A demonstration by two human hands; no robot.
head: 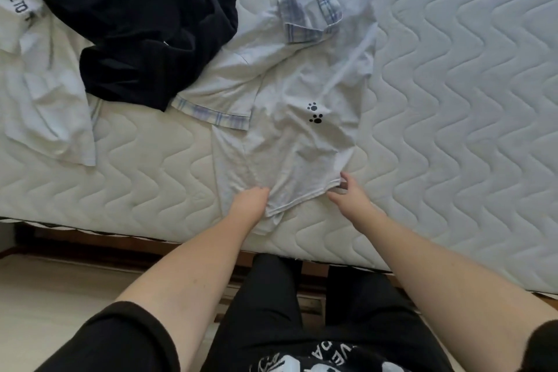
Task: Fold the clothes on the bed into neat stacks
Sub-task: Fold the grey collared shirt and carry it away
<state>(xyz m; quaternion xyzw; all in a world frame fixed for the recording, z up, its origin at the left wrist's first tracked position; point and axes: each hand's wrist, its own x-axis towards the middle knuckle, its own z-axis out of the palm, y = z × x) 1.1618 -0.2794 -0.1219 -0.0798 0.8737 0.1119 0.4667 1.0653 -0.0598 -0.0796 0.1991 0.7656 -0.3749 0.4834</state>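
Note:
A white polo shirt (305, 142) with a plaid collar, plaid sleeve cuffs and two black paw prints lies lengthwise on the bed, its hem toward me. My left hand (252, 201) is curled into the fabric at the hem's left side, fingertips hidden in the cloth. My right hand (347, 193) pinches the hem's right corner between thumb and fingers. A crumpled black garment (136, 27) lies at the upper left, partly over the shirt's left sleeve. Another white garment (48, 93) with black lettering lies at the far left.
The quilted white mattress (453, 100) stretches bare to the right of the shirt. Its near edge (120, 229) runs across below my hands, with the dark wooden bed frame and pale floor under it. My black-clothed legs stand against the bed.

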